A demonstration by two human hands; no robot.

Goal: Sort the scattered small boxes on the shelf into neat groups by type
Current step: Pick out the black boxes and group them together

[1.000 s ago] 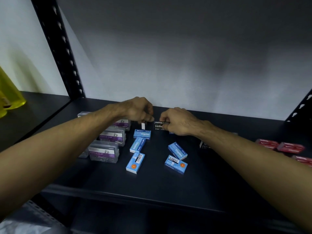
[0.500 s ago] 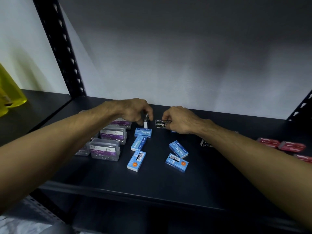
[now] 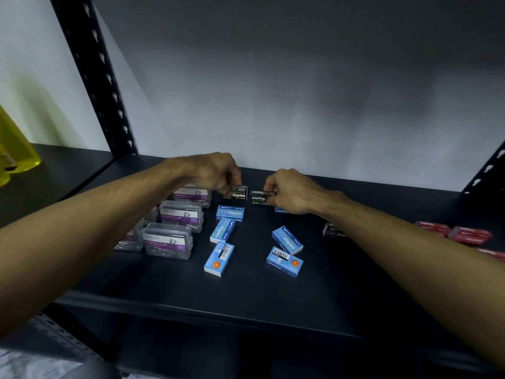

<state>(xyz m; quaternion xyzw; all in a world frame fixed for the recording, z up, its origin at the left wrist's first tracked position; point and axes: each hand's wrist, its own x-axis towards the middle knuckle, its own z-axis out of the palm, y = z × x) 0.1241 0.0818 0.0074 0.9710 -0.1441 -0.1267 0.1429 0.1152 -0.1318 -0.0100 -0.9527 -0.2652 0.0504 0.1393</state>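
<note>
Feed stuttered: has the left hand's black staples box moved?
Yes: the left hand turned its black staples box from edge-on to label-facing, behind the rear blue box, closing on the other black box in the right hand.

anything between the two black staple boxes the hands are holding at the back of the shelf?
Nothing. In the head view, only a narrow strip of bare dark shelf separates the left hand's black staple box from the right hand's black box.
</note>
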